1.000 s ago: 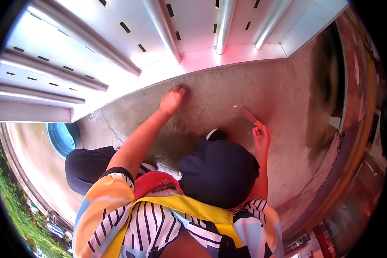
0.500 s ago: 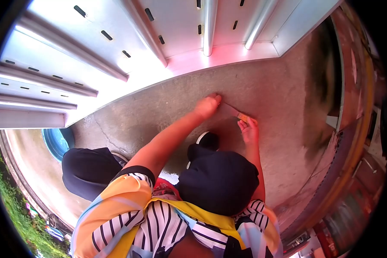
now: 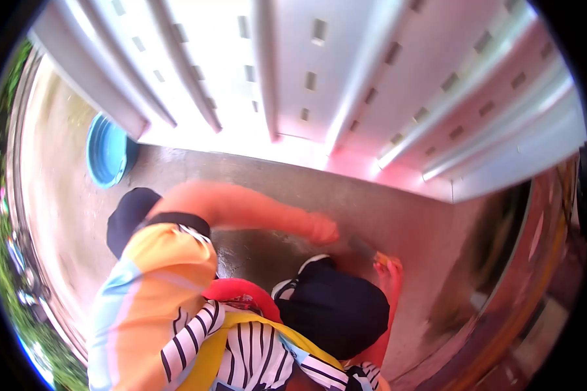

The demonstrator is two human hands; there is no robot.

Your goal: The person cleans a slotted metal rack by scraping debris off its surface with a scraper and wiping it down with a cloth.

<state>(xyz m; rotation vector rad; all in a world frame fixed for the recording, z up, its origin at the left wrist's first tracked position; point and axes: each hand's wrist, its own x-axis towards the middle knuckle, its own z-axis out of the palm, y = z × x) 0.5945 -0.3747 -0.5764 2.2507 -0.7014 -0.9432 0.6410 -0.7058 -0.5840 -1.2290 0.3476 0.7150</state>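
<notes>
My right hand (image 3: 389, 268) is closed round the orange handle of a flat-bladed tool (image 3: 365, 249). Its thin greyish blade points up and left, toward my other hand; blur hides the exact kind of tool. My left hand (image 3: 323, 228) is curled just left of the blade tip, with a small gap between them. Motion smears its fingers, so anything pinched in them cannot be made out. Both hands are low over the wet concrete floor (image 3: 274, 176), in front of my dark-clad knee (image 3: 339, 313).
A large white ribbed metal panel (image 3: 293, 65) with rows of slots stands along the far side, its lower edge close beyond my hands. A blue basin (image 3: 107, 151) sits on the floor at left. Green plants (image 3: 0, 260) line the left edge; a rusty-brown frame (image 3: 535, 287) borders the right.
The view has swung round, so the panel fills more of the top right and the basin sits higher. Both hands appear lower, my left arm lying more level. The tool stays in my right hand.
</notes>
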